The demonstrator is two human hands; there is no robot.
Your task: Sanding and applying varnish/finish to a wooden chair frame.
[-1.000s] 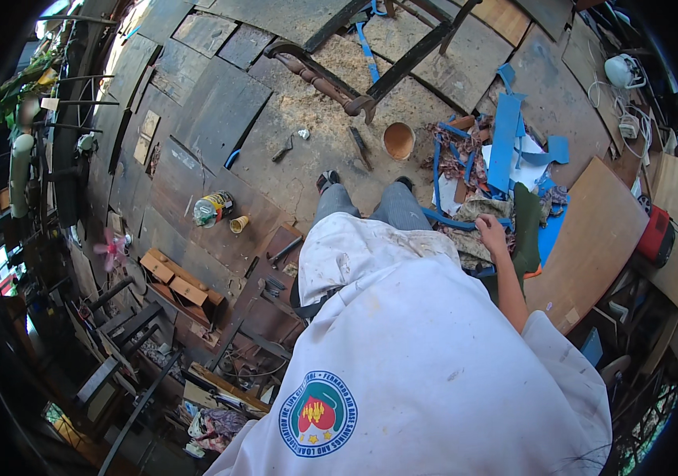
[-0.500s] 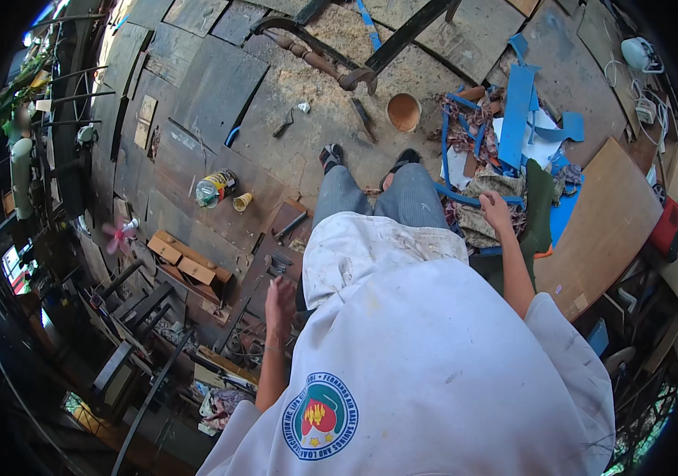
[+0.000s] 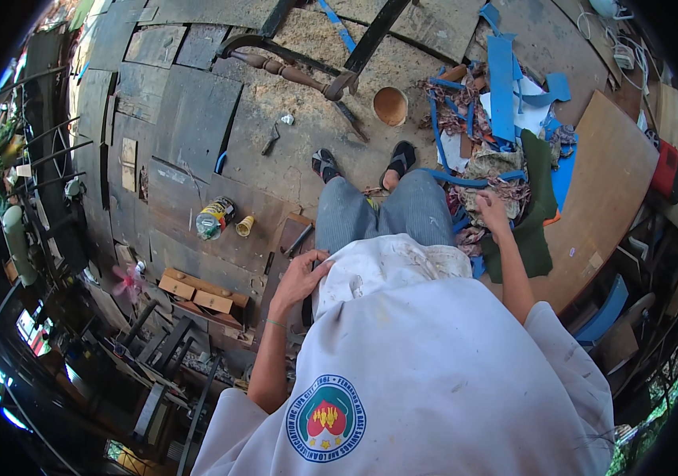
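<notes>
My left hand (image 3: 304, 275) is beside my left thigh, its loosely bent fingers reaching the edge of the stained white shirt hem (image 3: 355, 266). No tool shows in it. Over on the right, my right hand (image 3: 493, 214) hovers above the near side of a scrap pile, fingers apart and slightly bent, with nothing visible in them. Below that hand are patterned cloth scraps (image 3: 491, 163), a blue strip (image 3: 458, 179) and a dark green cloth (image 3: 539, 178). A hammer (image 3: 299, 239) lies on the floor just beyond my left hand.
A wooden chair frame (image 3: 291, 71) lies ahead, near a round tan container (image 3: 390, 105). Left are a plastic bottle (image 3: 216, 217), a yellow cup (image 3: 245, 226) and a wooden piece with drawers (image 3: 204, 297). A curved brown board (image 3: 605, 190) and red case (image 3: 667, 171) stand right.
My left hand has moved forward and right to the shirt hem, its fingers loosening from a fist. My right hand stays near the scrap pile. The view has shifted slightly.
</notes>
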